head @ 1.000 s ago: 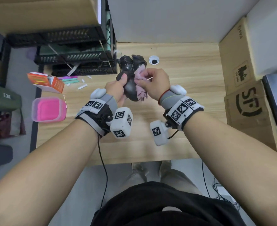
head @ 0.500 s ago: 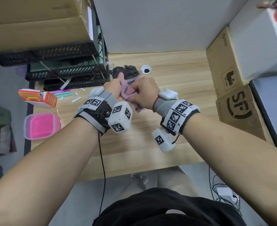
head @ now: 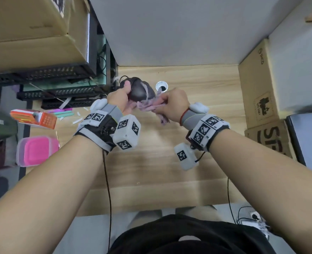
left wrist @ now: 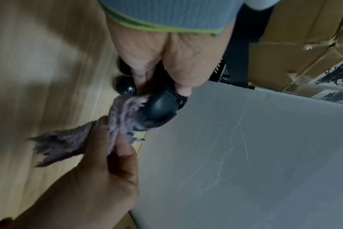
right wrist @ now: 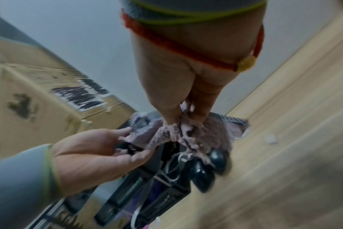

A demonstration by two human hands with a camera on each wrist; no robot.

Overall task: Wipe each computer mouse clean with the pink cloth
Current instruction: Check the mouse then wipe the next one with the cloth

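Note:
My left hand grips a black computer mouse above the far part of the wooden desk. The left wrist view shows the thumb and fingers of the left hand curled round the mouse. The pink cloth lies against the mouse's underside and stretches to the right. My right hand pinches the cloth, as its wrist view shows at the right hand. Two more black mice lie on the desk beneath.
Black mesh trays and cardboard boxes stand at the left. An orange box and a pink-lidded container sit at the desk's left edge. Cardboard boxes line the right side. A cable hole lies behind the hands.
Both hands moved toward the back of the desk. The right hand drew the cloth away to the right, so the hands now stand apart and the mouse top shows.

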